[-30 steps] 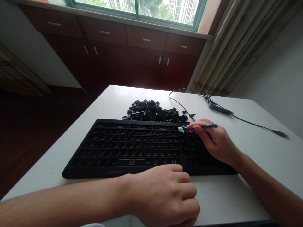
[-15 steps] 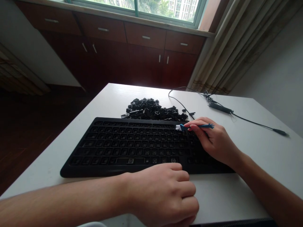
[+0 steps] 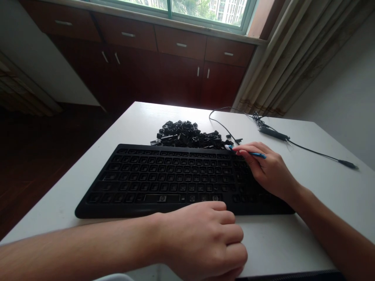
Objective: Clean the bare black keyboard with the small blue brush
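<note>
A black keyboard (image 3: 164,175) with its keycaps off lies on the white table, bare switch sockets showing. My right hand (image 3: 268,168) pinches a small blue brush (image 3: 257,154) between thumb and fingers. Its white bristles (image 3: 227,147) are at the keyboard's back edge, right of the middle. Beneath that hand the keyboard's right end is partly hidden. My left hand (image 3: 205,242) rests as a closed fist just in front of the keyboard's front edge, palm side down and out of sight; no object shows in it.
Behind the keyboard lies a heap of loose black keycaps (image 3: 187,134). A black cable (image 3: 274,133), bundled and tied, runs across the table's (image 3: 319,187) right side. Wooden cabinets (image 3: 181,78) stand beyond the table, below a window.
My right hand has shifted the brush a little to the right and back, from the upper key rows to the back edge. The left fist stays in place.
</note>
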A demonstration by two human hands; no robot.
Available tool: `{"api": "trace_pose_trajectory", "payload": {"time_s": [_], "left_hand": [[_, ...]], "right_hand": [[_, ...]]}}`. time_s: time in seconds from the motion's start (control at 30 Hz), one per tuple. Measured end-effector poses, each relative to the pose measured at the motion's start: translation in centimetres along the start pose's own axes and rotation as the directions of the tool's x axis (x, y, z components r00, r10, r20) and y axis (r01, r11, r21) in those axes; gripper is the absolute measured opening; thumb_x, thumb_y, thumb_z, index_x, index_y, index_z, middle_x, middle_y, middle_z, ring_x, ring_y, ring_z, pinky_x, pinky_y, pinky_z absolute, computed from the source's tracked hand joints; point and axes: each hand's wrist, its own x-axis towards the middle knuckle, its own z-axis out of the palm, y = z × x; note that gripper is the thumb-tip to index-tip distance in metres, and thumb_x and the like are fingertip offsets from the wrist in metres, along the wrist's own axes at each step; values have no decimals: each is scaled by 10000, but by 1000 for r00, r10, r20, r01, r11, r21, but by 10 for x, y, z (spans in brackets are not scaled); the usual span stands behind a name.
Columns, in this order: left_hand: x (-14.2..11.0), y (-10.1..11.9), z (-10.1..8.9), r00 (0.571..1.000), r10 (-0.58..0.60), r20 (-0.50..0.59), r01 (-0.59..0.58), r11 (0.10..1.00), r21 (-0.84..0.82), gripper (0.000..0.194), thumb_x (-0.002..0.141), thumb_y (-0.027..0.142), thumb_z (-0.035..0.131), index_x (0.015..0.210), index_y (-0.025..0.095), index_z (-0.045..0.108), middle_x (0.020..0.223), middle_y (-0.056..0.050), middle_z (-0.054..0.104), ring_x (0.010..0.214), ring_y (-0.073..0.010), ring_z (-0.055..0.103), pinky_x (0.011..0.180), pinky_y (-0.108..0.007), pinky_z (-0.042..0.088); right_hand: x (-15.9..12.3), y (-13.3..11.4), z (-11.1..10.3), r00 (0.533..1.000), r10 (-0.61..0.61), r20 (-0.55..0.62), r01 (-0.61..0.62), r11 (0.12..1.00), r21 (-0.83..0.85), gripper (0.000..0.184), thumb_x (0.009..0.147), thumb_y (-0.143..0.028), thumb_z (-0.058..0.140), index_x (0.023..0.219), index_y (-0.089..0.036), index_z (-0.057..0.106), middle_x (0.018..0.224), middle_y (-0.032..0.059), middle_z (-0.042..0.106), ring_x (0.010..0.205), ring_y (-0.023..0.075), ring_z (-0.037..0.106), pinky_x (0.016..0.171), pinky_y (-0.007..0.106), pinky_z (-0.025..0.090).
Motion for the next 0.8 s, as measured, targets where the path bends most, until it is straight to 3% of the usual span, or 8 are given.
{"api": "trace_pose_trajectory", "payload": {"time_s": [0.17,0.3,0.4,0.5,0.6,0.7,0.8], "left_hand": [[0,1,1,1000,3,-12,-3,1000,-2,255,967,296,555,742,181,521,717,14,534,604,-152,396,615,-345,349],[-1,1,2,1000,2,-7,-2,1000,4,238,955,295,573,751,181,526,717,16,534,605,-151,401,611,-343,346],[-1,0,2,1000,4,-7,-4,1000,4,243,959,301,567,751,183,526,716,14,534,605,-151,407,611,-343,348],[-1,0,1,1000,3,-10,-3,1000,9,239,959,306,564,754,188,525,712,13,536,602,-152,419,610,-345,350],[0,0,1,1000,3,-15,-3,1000,13,241,960,307,563,754,191,521,713,11,544,604,-152,434,612,-345,353],[0,0,1,1000,6,-14,-6,1000,14,249,961,304,564,746,189,519,707,12,540,601,-149,439,610,-341,351],[0,0,0,1000,9,-11,-9,1000,8,242,952,307,582,750,188,523,708,13,538,601,-150,438,604,-341,344]], "right_hand": [[0,-12,-5,989,-35,144,-3,968,252,227,1014,-174,510,1160,-221,676,1063,46,718,993,169,645,898,327,529],[-1,-21,-8,959,-6,284,-134,873,469,233,1040,-209,456,1084,-202,685,949,39,695,861,137,658,779,272,550],[-3,-19,-6,961,34,276,-163,873,460,231,1040,-230,459,1086,-210,684,929,42,693,828,145,657,749,279,550],[-4,-11,0,984,-19,177,-24,971,238,270,1010,-206,507,1229,-245,661,1018,60,704,923,194,640,840,363,532],[-4,-5,3,992,-44,116,39,998,50,335,995,-203,531,1308,-262,634,1071,73,703,958,224,613,871,417,506],[-4,-8,0,994,13,111,-33,984,177,297,1021,-242,498,1275,-241,651,955,58,699,902,200,617,833,371,511],[-2,-18,-6,962,22,271,-138,898,418,301,1052,-274,429,1164,-220,703,821,31,665,774,151,627,724,287,511]]}}
